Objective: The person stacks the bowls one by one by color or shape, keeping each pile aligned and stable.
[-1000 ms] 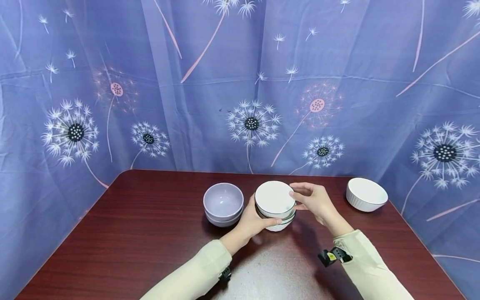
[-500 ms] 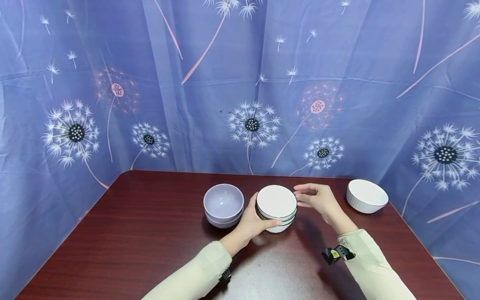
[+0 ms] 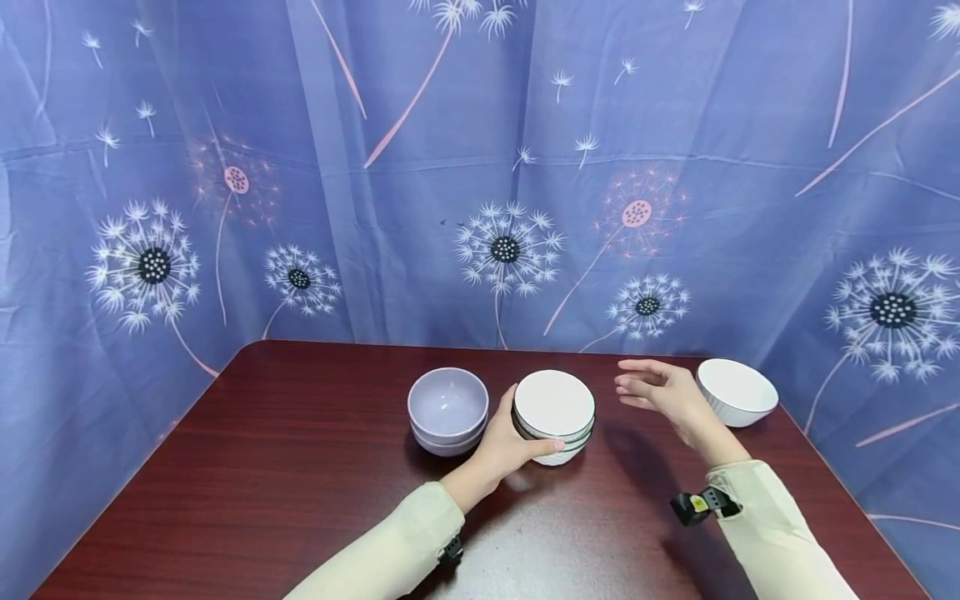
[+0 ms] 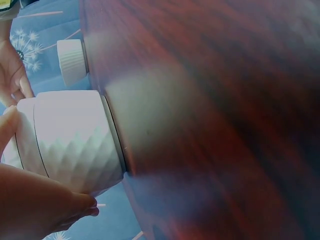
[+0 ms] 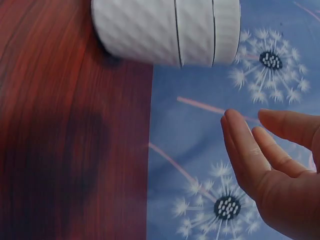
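A stack of nested white bowls with dark rims stands near the middle of the table; the lower ones have a dimpled pattern. My left hand grips the stack from its left side, the thumb across the front and the fingers behind. In the left wrist view, that same hand lies around the patterned wall of the bowls. My right hand is in the air between the stack and a single ribbed white bowl. Its fingers are loosely bent, with nothing between them, as the right wrist view shows too.
Two stacked lavender bowls stand just left of my left hand. The dark red wooden table ends at the back against a blue curtain with dandelion prints. The single white bowl is near the table's back right corner.
My right hand has let go of the top white bowl and moved right, away from the stack. That top bowl has settled slightly lower. My left hand keeps its grip in nearly the same place.
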A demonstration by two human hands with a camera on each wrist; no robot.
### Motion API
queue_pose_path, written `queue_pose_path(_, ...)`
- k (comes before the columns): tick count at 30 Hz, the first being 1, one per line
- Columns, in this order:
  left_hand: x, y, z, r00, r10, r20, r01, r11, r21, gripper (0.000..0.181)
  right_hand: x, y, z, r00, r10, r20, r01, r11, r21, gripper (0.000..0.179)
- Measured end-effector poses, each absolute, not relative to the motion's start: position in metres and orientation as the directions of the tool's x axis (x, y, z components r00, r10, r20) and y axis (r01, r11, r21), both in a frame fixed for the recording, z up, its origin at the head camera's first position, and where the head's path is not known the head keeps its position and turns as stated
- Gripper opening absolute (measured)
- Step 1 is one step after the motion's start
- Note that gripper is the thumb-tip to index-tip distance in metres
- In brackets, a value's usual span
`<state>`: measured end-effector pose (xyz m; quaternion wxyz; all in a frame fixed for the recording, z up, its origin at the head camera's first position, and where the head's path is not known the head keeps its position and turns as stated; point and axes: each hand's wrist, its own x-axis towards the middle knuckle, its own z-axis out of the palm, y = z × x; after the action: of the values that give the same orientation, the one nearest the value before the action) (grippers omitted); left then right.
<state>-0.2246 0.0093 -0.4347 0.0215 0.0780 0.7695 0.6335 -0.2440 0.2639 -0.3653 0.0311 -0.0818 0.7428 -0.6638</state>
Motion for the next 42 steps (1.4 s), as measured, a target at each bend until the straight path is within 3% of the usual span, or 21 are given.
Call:
queue_pose_path(9, -0.224, 0.010, -0.432, -0.988, 0.145, 0.056, 0.084, 0.190, 0.978, 0.111, -0.247, 0.291, -0.372, -0.984, -0.145, 0.106, -0.110, 0.022, -0.994, 0.021)
queue_pose_path(22, -0.223, 0.009, -0.434, -0.984, 0.157, 0.079, 0.105, 0.167, 0.980, 0.108, -0.249, 0.324, -0.386, -0.969, -0.130, 0.211, -0.209, -0.026, -0.977, 0.022)
queue_pose_path(29, -0.224, 0.009, -0.433, -0.988, 0.145, 0.057, 0.084, 0.190, 0.978, 0.111, -0.253, 0.350, -0.400, -0.948, -0.090, 0.304, -0.292, -0.125, -0.948, 0.024)
queue_pose_path(30, -0.224, 0.009, -0.433, -0.988, 0.143, 0.052, 0.079, 0.193, 0.978, 0.111, -0.253, 0.353, -0.402, -0.950, -0.070, 0.304, -0.298, -0.085, -0.951, 0.024)
queue_pose_path(39, -0.224, 0.009, -0.431, -0.988, 0.147, 0.044, 0.074, 0.203, 0.976, 0.111, -0.305, 0.428, -0.473, -0.922, 0.078, 0.380, -0.388, -0.154, -0.909, 0.043)
queue_pose_path(42, -0.224, 0.009, -0.432, -0.988, 0.150, 0.038, 0.068, 0.200, 0.977, 0.112, -0.295, 0.427, -0.465, -0.910, 0.093, 0.404, -0.414, -0.165, -0.895, 0.042)
